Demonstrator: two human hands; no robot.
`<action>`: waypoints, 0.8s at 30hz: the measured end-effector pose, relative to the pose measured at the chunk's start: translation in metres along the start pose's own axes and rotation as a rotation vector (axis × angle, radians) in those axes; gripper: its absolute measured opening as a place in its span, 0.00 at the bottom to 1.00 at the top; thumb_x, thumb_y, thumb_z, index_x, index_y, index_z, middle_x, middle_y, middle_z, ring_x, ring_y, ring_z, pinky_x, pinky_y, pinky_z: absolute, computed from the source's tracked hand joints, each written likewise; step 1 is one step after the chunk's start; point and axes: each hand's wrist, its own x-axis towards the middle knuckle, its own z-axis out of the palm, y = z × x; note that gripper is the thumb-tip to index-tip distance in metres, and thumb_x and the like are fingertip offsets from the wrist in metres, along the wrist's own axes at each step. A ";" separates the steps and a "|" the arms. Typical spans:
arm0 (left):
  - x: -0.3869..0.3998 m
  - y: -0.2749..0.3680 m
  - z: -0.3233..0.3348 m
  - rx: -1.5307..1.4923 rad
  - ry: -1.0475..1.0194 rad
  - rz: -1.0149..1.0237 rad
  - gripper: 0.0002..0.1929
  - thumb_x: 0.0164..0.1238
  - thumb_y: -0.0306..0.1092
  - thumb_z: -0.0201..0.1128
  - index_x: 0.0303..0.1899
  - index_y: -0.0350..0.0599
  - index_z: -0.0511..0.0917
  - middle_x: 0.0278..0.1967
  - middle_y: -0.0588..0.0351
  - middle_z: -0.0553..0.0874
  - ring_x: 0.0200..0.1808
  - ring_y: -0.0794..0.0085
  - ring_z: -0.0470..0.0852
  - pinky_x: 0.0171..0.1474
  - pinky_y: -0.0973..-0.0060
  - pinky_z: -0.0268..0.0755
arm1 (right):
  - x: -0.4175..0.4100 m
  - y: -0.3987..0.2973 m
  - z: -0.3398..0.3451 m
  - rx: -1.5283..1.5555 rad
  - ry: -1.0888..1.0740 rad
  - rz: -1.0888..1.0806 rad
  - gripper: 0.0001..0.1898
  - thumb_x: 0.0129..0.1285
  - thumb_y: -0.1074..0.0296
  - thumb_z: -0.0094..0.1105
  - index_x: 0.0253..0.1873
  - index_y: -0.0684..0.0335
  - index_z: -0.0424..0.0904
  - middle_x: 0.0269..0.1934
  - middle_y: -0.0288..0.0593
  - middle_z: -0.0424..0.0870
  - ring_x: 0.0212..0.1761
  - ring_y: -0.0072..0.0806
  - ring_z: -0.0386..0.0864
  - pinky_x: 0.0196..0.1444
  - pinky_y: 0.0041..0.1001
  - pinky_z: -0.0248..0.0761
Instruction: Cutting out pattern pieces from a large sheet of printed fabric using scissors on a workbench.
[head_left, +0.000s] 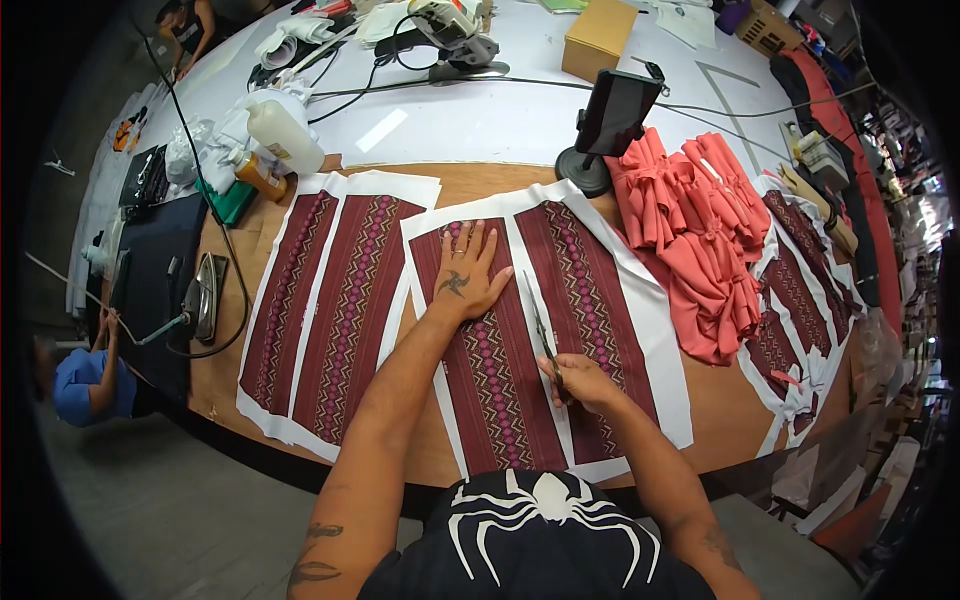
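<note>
Right before me on the wooden table lies a white cloth sheet (652, 300) bearing maroon patterned fabric panels (491, 360). My left hand (469, 281) rests flat on the left panel, fingers spread, a ring on one finger. My right hand (579, 381) grips the handles of metal scissors (541, 322), whose blades point away from me over the white strip between the two panels. Whether the blades are apart is hard to tell. To the left, partly under this sheet, a second white sheet (429, 187) carries similar panels (349, 315).
Bundles of coral fabric (705, 277) lie right, beside a phone stand (583, 176). More patterned pieces (795, 300) are at the far right. An iron (206, 296), an orange bottle (257, 174) and a plastic jug (285, 139) stand left. Two other people are at the left edges.
</note>
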 end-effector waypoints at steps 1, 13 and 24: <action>0.000 0.000 -0.001 0.001 -0.003 -0.004 0.39 0.76 0.61 0.45 0.77 0.42 0.56 0.79 0.42 0.54 0.81 0.50 0.48 0.80 0.47 0.31 | 0.002 0.000 0.000 -0.033 -0.007 -0.003 0.27 0.66 0.37 0.63 0.28 0.57 0.71 0.19 0.35 0.76 0.18 0.21 0.76 0.21 0.22 0.64; -0.001 -0.002 0.000 -0.009 0.032 0.007 0.38 0.76 0.59 0.46 0.76 0.41 0.59 0.78 0.41 0.57 0.80 0.50 0.50 0.79 0.45 0.33 | 0.030 -0.029 -0.006 0.045 -0.038 0.000 0.27 0.65 0.36 0.63 0.28 0.54 0.68 0.18 0.34 0.75 0.16 0.22 0.76 0.19 0.21 0.62; -0.001 -0.002 -0.002 -0.051 0.060 0.017 0.39 0.75 0.56 0.51 0.75 0.33 0.58 0.76 0.37 0.59 0.79 0.46 0.52 0.78 0.44 0.35 | 0.049 -0.050 -0.011 0.108 -0.051 -0.010 0.27 0.65 0.36 0.64 0.29 0.55 0.68 0.18 0.35 0.76 0.16 0.22 0.75 0.19 0.21 0.61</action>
